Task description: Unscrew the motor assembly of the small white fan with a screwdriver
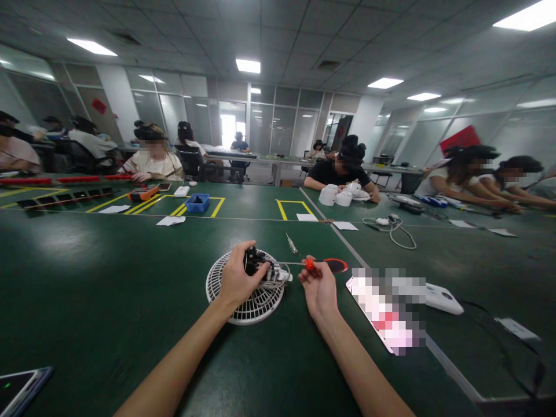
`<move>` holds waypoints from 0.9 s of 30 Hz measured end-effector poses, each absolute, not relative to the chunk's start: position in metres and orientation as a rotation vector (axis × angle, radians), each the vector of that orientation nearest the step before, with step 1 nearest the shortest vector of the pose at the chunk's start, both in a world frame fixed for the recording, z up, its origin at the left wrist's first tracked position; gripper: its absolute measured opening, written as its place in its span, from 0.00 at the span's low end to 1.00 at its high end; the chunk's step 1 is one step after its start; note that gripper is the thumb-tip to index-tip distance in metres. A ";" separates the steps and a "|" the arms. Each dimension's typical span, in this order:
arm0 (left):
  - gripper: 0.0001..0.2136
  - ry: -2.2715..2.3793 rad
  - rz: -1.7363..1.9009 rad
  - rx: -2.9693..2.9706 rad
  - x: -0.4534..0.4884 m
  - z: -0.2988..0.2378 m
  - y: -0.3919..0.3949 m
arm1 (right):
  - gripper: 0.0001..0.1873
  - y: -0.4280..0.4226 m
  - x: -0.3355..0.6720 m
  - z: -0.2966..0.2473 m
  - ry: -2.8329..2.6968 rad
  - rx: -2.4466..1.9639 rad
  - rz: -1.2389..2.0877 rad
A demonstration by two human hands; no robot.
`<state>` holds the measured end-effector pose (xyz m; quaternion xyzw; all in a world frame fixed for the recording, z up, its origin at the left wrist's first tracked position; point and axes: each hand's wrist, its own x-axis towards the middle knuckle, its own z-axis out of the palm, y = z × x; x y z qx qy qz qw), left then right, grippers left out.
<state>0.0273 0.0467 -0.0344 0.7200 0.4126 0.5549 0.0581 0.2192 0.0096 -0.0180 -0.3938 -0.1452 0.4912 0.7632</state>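
A round white fan grille [256,311] lies flat on the green table. Over it, my left hand [238,275] is closed around a black fan motor [251,260] with white parts and wires at its right side. My right hand [319,284] grips a screwdriver by its red handle [310,264]; the thin shaft points left and its end reaches the white parts by the motor. Whether the tip sits on a screw I cannot tell. Just behind the right hand lies a flat black oval piece with a red rim [336,266]. A second small screwdriver [291,244] rests farther back.
A lit phone [373,313] and a white device [443,298] with a cable lie to the right. Another phone [21,388] is at the lower left. Farther back stand a blue bin [197,202], paper slips and a looped grey cable [402,236]. Several people sit at tables beyond.
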 end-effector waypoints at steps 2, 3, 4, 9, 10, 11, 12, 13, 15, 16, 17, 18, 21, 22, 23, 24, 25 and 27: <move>0.24 1.254 1.682 2.182 0.027 -0.034 0.046 | 0.10 0.012 0.218 -0.021 -0.334 -0.898 1.029; 0.24 1.255 1.682 2.183 0.027 -0.034 0.046 | 0.12 0.013 0.217 -0.022 -0.337 -0.919 1.016; 0.24 1.254 1.679 2.185 0.027 -0.034 0.046 | 0.14 0.014 0.216 -0.023 -0.338 -0.937 1.014; 0.23 1.237 1.682 2.189 0.028 -0.034 0.046 | 0.16 0.013 0.213 -0.025 -0.373 -0.903 1.083; 0.23 1.235 1.688 2.185 0.028 -0.034 0.047 | 0.15 0.012 0.214 -0.025 -0.385 -0.890 1.095; 0.23 1.234 1.692 2.182 0.028 -0.033 0.047 | 0.13 0.012 0.214 -0.024 -0.395 -0.884 1.097; 0.23 1.233 1.693 2.180 0.028 -0.033 0.046 | 0.12 0.011 0.215 -0.024 -0.403 -0.884 1.090; 0.23 1.232 1.691 2.178 0.028 -0.033 0.046 | 0.11 0.011 0.216 -0.023 -0.411 -0.888 1.077; 0.23 1.232 1.687 2.175 0.028 -0.033 0.046 | 0.10 0.011 0.217 -0.021 -0.413 -0.892 1.048; 0.23 1.233 1.683 2.173 0.027 -0.033 0.045 | 0.11 0.011 0.218 -0.020 -0.412 -0.891 1.039; 0.23 1.236 1.681 2.170 0.027 -0.033 0.045 | 0.12 0.011 0.218 -0.020 -0.415 -0.890 1.036; 0.23 1.239 1.679 2.166 0.027 -0.033 0.045 | 0.13 0.012 0.217 -0.019 -0.422 -0.892 1.035; 0.23 1.246 1.669 2.161 0.026 -0.033 0.044 | 0.20 0.013 0.215 -0.019 -0.460 -0.909 1.022; 0.23 1.245 1.670 2.162 0.027 -0.033 0.044 | 0.22 0.013 0.215 -0.020 -0.469 -0.918 1.020; 0.23 1.243 1.674 2.163 0.027 -0.033 0.044 | 0.24 0.013 0.215 -0.020 -0.475 -0.926 1.021; 0.23 1.240 1.679 2.164 0.027 -0.033 0.045 | 0.25 0.014 0.215 -0.021 -0.479 -0.932 1.028; 0.23 1.237 1.686 2.164 0.027 -0.032 0.045 | 0.26 0.014 0.215 -0.022 -0.483 -0.936 1.040; 0.22 1.231 1.694 2.164 0.028 -0.032 0.045 | 0.28 0.015 0.216 -0.023 -0.496 -0.939 1.068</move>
